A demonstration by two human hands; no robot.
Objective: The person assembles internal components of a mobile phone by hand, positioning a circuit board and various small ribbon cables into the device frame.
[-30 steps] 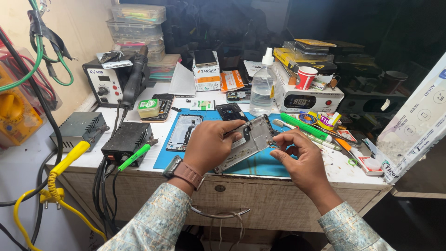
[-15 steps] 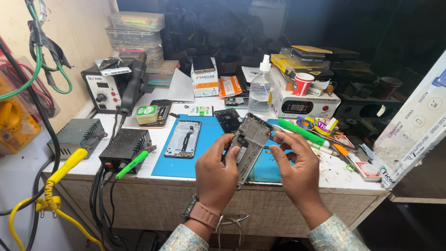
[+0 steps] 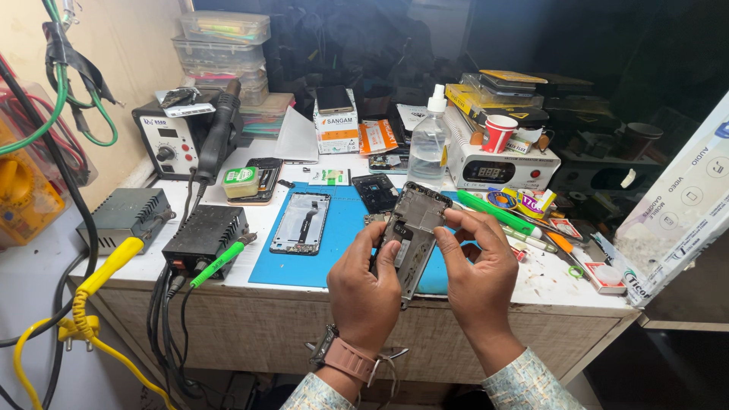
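Phone frame (image 3: 410,231) between hands, above blue mat (image 3: 334,243).

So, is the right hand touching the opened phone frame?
Touching. The head view shows the right hand with its thumb and fingers pressed on the frame's right edge, while the left hand grips the other side.

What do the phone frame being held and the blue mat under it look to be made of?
Phone frame, held in the left hand and right hand: likely grey metal or hard plastic, matte, with moulded recesses and cut-outs. Blue mat: probably silicone or rubber, lying flat and matte, without glare.
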